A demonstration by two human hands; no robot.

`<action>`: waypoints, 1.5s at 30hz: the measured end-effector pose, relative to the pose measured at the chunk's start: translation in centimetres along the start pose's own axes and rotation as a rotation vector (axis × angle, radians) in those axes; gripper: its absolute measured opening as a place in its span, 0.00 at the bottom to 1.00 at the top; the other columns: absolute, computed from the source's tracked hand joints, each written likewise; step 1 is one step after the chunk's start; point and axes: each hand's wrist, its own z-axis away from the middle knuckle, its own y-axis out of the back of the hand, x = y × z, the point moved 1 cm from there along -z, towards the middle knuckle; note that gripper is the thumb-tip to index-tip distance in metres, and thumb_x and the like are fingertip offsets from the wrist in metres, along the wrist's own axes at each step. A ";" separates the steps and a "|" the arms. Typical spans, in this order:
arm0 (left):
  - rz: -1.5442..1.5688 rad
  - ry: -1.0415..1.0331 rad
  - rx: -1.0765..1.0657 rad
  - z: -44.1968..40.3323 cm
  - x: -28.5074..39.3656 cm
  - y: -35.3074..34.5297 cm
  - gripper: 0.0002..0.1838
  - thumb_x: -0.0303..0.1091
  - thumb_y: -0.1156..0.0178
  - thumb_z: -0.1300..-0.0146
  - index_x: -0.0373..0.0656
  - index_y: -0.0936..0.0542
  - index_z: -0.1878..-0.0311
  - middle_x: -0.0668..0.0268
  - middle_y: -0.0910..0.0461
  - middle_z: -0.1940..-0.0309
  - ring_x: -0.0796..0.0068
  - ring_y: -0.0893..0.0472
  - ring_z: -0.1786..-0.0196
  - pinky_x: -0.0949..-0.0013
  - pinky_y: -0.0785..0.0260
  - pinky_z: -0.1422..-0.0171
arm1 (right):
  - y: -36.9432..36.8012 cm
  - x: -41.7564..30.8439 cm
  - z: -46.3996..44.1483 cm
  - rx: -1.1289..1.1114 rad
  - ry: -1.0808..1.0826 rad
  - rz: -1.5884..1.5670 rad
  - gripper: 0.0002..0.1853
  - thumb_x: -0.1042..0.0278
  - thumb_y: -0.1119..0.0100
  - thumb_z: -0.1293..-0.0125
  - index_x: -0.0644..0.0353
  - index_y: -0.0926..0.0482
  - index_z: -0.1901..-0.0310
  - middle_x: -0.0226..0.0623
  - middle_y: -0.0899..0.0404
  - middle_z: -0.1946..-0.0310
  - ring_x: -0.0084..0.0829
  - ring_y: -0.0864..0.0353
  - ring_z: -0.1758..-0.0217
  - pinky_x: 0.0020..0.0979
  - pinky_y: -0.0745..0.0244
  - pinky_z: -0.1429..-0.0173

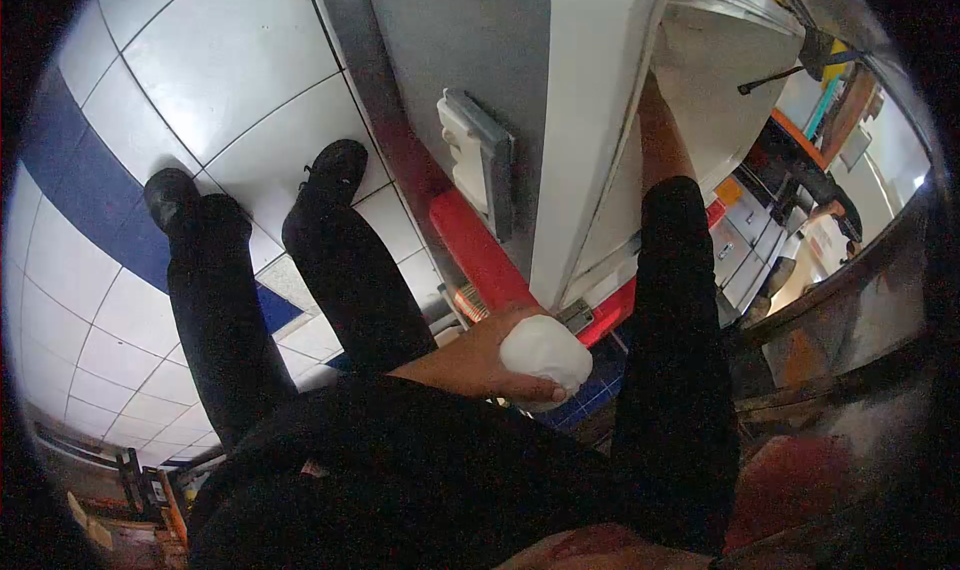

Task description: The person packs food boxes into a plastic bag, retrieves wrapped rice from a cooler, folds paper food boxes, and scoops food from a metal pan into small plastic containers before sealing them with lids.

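Observation:
My left hand point(485, 355) is closed around a smooth, white, rounded thing point(545, 358), its thumb along the lower side. What the white thing is made of cannot be told. My right arm, in a black sleeve, reaches up through the white-framed opening of a chest or cabinet point(580, 140). Only the bare forearm and wrist area shows there; the fingers of my right hand are hidden behind the frame. Between the two arms runs a red edge point(480, 255), near my left hand. A white and grey fitting point(480, 160) sits on the grey panel.
My legs and dark shoes point(172, 202) are on white floor tiles point(230, 40) with a blue strip point(95, 160). At the right, another person point(820, 195) in dark clothing is near a counter. Wooden items point(95, 520) lie at the lower left.

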 end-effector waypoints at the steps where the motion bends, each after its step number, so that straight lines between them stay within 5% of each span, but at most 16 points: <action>1: 0.000 0.001 -0.002 -0.1 0.0 -0.1 0.40 0.45 0.28 0.54 0.44 0.35 0.38 0.55 0.33 0.40 0.56 0.32 0.38 0.55 0.38 0.35 | 0.0 0.0 -0.1 0.019 -0.002 0.027 0.50 0.40 0.39 0.45 0.48 0.55 0.27 0.48 0.44 0.31 0.54 0.47 0.29 0.46 0.47 0.28; 14: -0.009 -0.004 -0.030 -0.7 0.3 -0.4 0.40 0.46 0.28 0.54 0.43 0.35 0.39 0.55 0.32 0.41 0.57 0.31 0.39 0.56 0.38 0.36 | 0.0 0.1 -0.2 0.146 0.097 0.059 0.49 0.40 0.40 0.44 0.49 0.54 0.28 0.50 0.40 0.34 0.54 0.43 0.31 0.47 0.43 0.30; 17: -0.014 -0.003 -0.037 -0.7 0.3 -0.6 0.40 0.46 0.28 0.54 0.43 0.34 0.39 0.55 0.32 0.41 0.57 0.31 0.39 0.57 0.38 0.36 | 1.3 -0.6 0.3 0.014 0.019 0.070 0.50 0.44 0.38 0.44 0.51 0.56 0.27 0.52 0.35 0.37 0.52 0.38 0.33 0.45 0.40 0.32; 23: -0.024 0.004 -0.051 -0.7 0.2 -0.6 0.40 0.46 0.28 0.55 0.43 0.34 0.39 0.55 0.31 0.42 0.58 0.30 0.40 0.58 0.38 0.36 | 2.5 0.0 0.4 0.237 0.035 -0.412 0.55 0.53 0.36 0.42 0.51 0.70 0.28 0.54 0.26 0.47 0.51 0.24 0.46 0.42 0.29 0.41; 25: -0.026 0.012 -0.056 -0.4 0.0 -0.5 0.40 0.47 0.28 0.55 0.43 0.34 0.39 0.55 0.31 0.42 0.58 0.30 0.40 0.58 0.38 0.36 | 0.8 2.1 -1.1 0.113 -0.009 -0.532 0.56 0.52 0.36 0.42 0.53 0.72 0.28 0.54 0.25 0.48 0.51 0.24 0.47 0.42 0.28 0.43; 32: -0.039 0.022 -0.090 -0.6 -0.2 -0.9 0.41 0.47 0.28 0.55 0.42 0.34 0.39 0.55 0.31 0.42 0.59 0.30 0.40 0.59 0.37 0.36 | 1.9 1.6 -0.4 0.143 0.082 -0.257 0.56 0.50 0.36 0.42 0.56 0.71 0.28 0.55 0.26 0.47 0.51 0.26 0.44 0.41 0.29 0.42; 36: -0.044 0.027 -0.101 -0.7 -0.3 -1.2 0.41 0.47 0.28 0.55 0.42 0.33 0.40 0.55 0.30 0.43 0.60 0.30 0.41 0.59 0.37 0.37 | 1.0 2.2 -1.2 0.212 0.116 -0.186 0.53 0.49 0.36 0.43 0.56 0.64 0.28 0.54 0.27 0.46 0.49 0.26 0.44 0.41 0.29 0.41; 38: -0.044 0.030 -0.107 -0.6 -0.3 -1.1 0.41 0.47 0.28 0.55 0.42 0.33 0.40 0.55 0.30 0.43 0.60 0.30 0.41 0.59 0.37 0.37 | 3.3 -0.5 1.0 0.199 0.053 -0.396 0.49 0.50 0.36 0.43 0.56 0.58 0.28 0.53 0.27 0.46 0.48 0.25 0.45 0.41 0.28 0.42; 42: -0.047 0.037 -0.115 -0.4 -0.4 -1.2 0.41 0.48 0.28 0.56 0.42 0.33 0.40 0.55 0.30 0.43 0.60 0.29 0.41 0.60 0.37 0.37 | 2.6 0.4 -0.5 0.128 0.159 -0.374 0.31 0.52 0.39 0.41 0.60 0.32 0.41 0.52 0.22 0.54 0.44 0.21 0.52 0.40 0.26 0.48; 45: -0.048 0.040 -0.124 -0.3 -0.4 -1.1 0.41 0.48 0.28 0.56 0.42 0.33 0.40 0.55 0.30 0.43 0.61 0.29 0.41 0.60 0.37 0.37 | 5.6 -2.0 0.6 0.072 0.294 0.044 0.19 0.52 0.42 0.40 0.60 0.20 0.56 0.48 0.19 0.61 0.42 0.19 0.57 0.40 0.24 0.54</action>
